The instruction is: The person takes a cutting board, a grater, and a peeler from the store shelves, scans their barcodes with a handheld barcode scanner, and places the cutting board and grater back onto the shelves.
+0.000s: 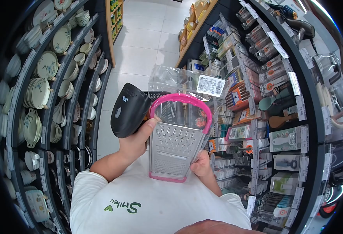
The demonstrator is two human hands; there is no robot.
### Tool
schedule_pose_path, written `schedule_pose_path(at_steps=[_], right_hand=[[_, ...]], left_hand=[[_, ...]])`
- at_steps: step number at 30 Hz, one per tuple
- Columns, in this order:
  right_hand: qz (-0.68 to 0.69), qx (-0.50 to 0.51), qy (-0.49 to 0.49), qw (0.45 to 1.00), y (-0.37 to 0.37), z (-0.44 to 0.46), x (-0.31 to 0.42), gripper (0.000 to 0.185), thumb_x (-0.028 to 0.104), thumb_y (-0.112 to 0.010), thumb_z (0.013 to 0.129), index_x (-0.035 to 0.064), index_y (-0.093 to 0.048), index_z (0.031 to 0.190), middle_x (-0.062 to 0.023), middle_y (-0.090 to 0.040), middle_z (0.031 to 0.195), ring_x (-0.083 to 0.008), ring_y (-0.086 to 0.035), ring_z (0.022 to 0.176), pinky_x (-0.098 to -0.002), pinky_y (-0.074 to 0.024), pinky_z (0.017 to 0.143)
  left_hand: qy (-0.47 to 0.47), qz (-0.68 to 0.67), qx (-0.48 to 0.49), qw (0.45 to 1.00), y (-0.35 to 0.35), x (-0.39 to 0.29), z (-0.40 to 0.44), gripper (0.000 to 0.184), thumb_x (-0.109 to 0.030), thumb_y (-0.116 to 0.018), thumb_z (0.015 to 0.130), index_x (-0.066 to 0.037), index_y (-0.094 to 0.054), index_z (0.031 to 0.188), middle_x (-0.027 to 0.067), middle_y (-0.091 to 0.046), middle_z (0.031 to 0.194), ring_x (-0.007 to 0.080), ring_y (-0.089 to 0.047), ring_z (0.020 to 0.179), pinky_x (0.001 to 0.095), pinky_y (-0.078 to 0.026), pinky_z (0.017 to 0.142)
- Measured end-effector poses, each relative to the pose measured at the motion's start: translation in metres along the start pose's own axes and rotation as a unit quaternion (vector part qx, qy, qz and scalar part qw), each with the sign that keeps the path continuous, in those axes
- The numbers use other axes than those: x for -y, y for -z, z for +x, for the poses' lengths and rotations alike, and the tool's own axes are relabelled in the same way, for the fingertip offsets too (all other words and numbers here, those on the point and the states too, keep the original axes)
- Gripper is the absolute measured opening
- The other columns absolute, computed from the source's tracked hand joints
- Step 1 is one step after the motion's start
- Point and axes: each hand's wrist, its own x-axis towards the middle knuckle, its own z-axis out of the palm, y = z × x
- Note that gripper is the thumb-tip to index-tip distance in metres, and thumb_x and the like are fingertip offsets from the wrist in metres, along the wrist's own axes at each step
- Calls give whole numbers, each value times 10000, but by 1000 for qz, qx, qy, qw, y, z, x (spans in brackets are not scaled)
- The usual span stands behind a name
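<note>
Because my left hand (133, 142) clasps barcode scanner (128, 114) and bagged grater (170, 152) together, either could slip; right hand (202, 163) pinches grater's edge.

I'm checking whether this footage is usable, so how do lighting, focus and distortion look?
Head view: strong fisheye, bending the dark metal shelf edge at right, with black corners; glare on the clear plastic bag; the silver metal grater with pink handle fairly sharp; white bowls at far left soft.
</note>
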Motion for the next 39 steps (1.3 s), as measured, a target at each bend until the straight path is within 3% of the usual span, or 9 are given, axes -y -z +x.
schedule_pose_path(at_steps=[6,18,39], right_hand=[[-37,-2,0,999,7,-6,-6,497,361,-657,854,-84,-598,1068,-84,-673,899,-103,-620,772,-217,-462,633],[11,-5,-7,1000,2,-3,0,477,319,-665,857,-96,-588,1080,-114,-651,1017,-140,-610,908,-247,-468,744],[-24,11,-8,1000,1,4,4,514,376,-658,854,-96,-599,1047,-116,-657,979,-145,-624,858,-248,-481,699]], left_hand=[[2,-8,3,1000,1,5,1,312,21,-574,826,5,-515,1131,90,-594,944,144,-581,845,291,-487,764],[11,-14,7,1000,1,7,4,284,11,-564,831,9,-516,1111,89,-585,934,137,-571,820,286,-488,741],[8,-11,-6,1000,5,8,2,278,-4,-578,833,14,-520,1104,84,-584,940,139,-570,844,287,-484,765]])
